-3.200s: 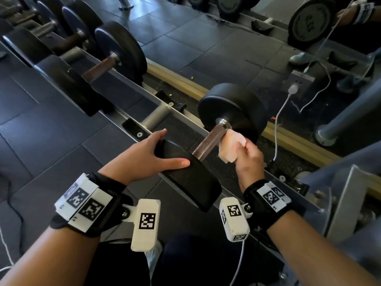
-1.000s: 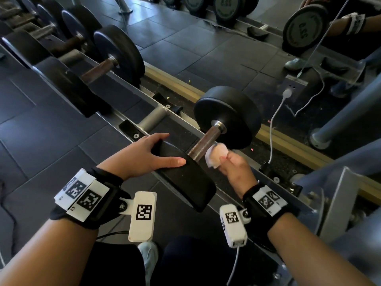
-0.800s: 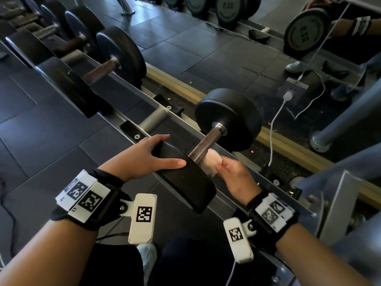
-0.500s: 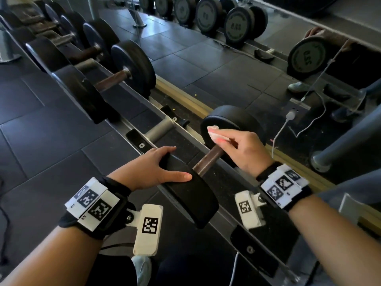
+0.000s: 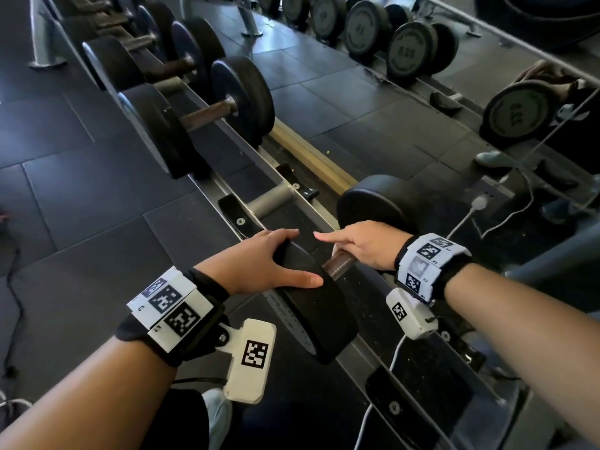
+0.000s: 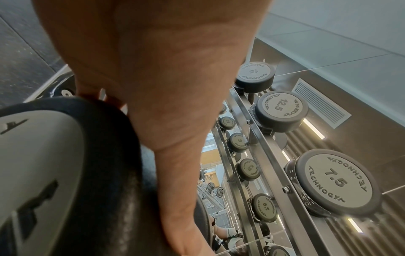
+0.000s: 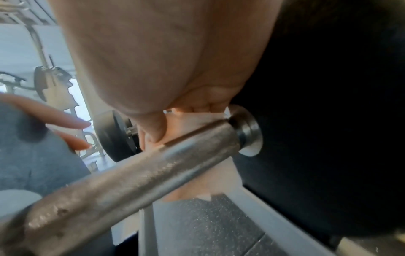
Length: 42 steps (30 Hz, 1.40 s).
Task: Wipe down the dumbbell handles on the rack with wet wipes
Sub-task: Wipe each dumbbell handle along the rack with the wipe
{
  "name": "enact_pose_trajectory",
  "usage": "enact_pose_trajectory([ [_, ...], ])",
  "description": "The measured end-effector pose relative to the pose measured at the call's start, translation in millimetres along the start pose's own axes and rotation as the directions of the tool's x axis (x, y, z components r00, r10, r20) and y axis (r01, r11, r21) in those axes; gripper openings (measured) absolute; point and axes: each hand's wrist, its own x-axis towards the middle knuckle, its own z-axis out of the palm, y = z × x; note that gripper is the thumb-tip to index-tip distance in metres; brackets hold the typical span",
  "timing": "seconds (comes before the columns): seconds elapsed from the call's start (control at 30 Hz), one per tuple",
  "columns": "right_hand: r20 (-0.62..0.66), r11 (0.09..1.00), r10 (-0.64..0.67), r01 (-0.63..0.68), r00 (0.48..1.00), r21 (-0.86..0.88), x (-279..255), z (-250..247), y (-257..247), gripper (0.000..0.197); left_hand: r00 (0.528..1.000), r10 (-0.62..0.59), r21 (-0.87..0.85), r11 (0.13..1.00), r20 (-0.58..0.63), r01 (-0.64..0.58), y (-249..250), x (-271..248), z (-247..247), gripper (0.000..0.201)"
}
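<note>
A black dumbbell lies across the rack; its near head [image 5: 311, 306] is under my left hand [image 5: 263, 264], which lies spread on the rim with the thumb stretched along it. My right hand [image 5: 360, 245] reaches over the rusty brown handle [image 5: 339, 264] at its far end, beside the far head [image 5: 373, 203], index finger pointing left. In the right wrist view the pale wet wipe [image 7: 219, 173] drapes over the far side of the handle [image 7: 131, 176], and my curled fingers press it on. The head view hides the wipe.
Another dumbbell [image 5: 207, 112] sits further left on the steel rack rail [image 5: 233, 190], past a vacant cradle with a grey crossbar [image 5: 269, 199]. A mirror behind reflects dumbbells [image 5: 409, 50]. A white cable [image 5: 461, 222] hangs at the right. Upper-tier dumbbells [image 6: 335, 181] are overhead.
My right hand with the wipe came up from under the handle's near end and now wraps over its far end. The left hand stayed on the near head. The view tilted up.
</note>
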Motion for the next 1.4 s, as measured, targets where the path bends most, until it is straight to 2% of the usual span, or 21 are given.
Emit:
enact_pose_trajectory([
  [0.23,-0.078,0.997,0.029,-0.024,0.997,0.069,2,10,-3,0.03,1.0,0.006,0.0,1.0,0.014,-0.006,2,-1,-2,0.115],
  [0.3,-0.095,0.983,0.012,0.006,0.995,0.184,2,11,-2,0.029,1.0,0.009,0.004,1.0,0.016,-0.009,2,0,-2,0.112],
  [0.4,-0.123,0.885,0.005,0.053,0.992,0.462,3,10,-3,0.03,1.0,0.009,0.017,1.0,0.018,-0.009,1,2,-2,0.108],
  [0.47,-0.157,0.856,0.018,0.066,0.988,0.512,5,8,-3,0.029,1.0,0.009,0.018,1.0,0.024,-0.01,1,2,-3,0.108],
  [0.53,-0.252,0.891,0.036,0.083,0.967,0.446,5,6,-1,0.028,0.999,0.011,0.02,1.0,0.031,-0.011,1,2,-3,0.111],
  [0.6,-0.338,0.963,-0.011,0.101,0.941,0.25,5,6,3,0.026,0.999,0.015,0.016,1.0,0.04,-0.016,1,2,-3,0.114],
  [0.67,-0.248,0.997,-0.08,0.072,0.965,-0.042,4,11,7,0.027,0.999,0.018,0.004,1.0,0.04,-0.018,0,2,-3,0.114],
  [0.73,-0.18,0.988,-0.047,0.019,0.983,-0.156,0,21,8,0.023,0.999,0.018,-0.01,1.0,0.034,-0.017,-1,2,-3,0.118],
  [0.8,-0.255,0.997,-0.058,0.067,0.965,0.026,-6,31,7,0.023,0.999,0.014,-0.022,1.0,0.038,-0.013,-2,2,-3,0.122],
  [0.87,-0.298,0.949,-0.088,0.172,0.95,0.266,-12,38,-3,0.025,0.999,0.01,-0.027,1.0,0.04,-0.009,-2,1,-4,0.124],
  [0.97,-0.209,0.832,-0.087,0.186,0.974,0.522,-15,34,-12,0.028,0.999,-0.002,-0.022,1.0,0.036,0.003,0,1,-4,0.125],
  [1.0,-0.199,0.796,-0.063,0.169,0.978,0.581,-14,28,-10,0.028,0.999,-0.007,-0.018,1.0,0.033,0.008,0,1,-4,0.125],
  [1.07,-0.29,0.759,0.063,0.143,0.955,0.636,-13,16,-2,0.025,0.999,-0.019,-0.016,1.0,0.029,0.02,1,1,-4,0.125],
  [1.13,-0.492,0.806,0.181,0.159,0.851,0.57,-14,6,4,0.028,0.999,-0.027,-0.027,0.999,0.026,0.027,2,0,-4,0.125],
  [1.17,-0.588,0.863,0.153,0.183,0.794,0.471,-15,4,4,0.028,0.999,-0.026,-0.033,0.999,0.025,0.027,3,-1,-4,0.125],
  [1.2,-0.639,0.924,0.053,0.205,0.768,0.323,-15,4,5,0.028,0.999,-0.026,-0.035,0.999,0.024,0.027,3,-1,-4,0.125],
  [1.23,-0.613,0.967,-0.072,0.206,0.787,0.152,-15,7,8,0.028,0.999,-0.025,-0.033,0.999,0.022,0.026,3,-2,-3,0.125],
  [1.27,-0.519,0.98,-0.168,0.197,0.838,0.001,-14,12,10,0.03,0.999,-0.026,-0.029,0.999,0.017,0.027,4,-3,-3,0.125],
  [1.3,-0.406,0.981,-0.192,0.165,0.894,-0.101,-15,20,11,0.034,1.0,-0.028,-0.026,0.999,0.013,0.028,4,-3,-3,0.125],
  [1.33,-0.332,0.986,-0.148,0.114,0.932,-0.121,-17,28,12,0.036,1.0,-0.03,-0.024,0.999,0.01,0.03,4,-3,-2,0.125],
  [1.4,-0.355,0.994,-0.1,0.112,0.929,0.013,-23,41,8,0.031,0.999,-0.032,-0.023,0.999,0.006,0.032,3,-2,-2,0.124],
])
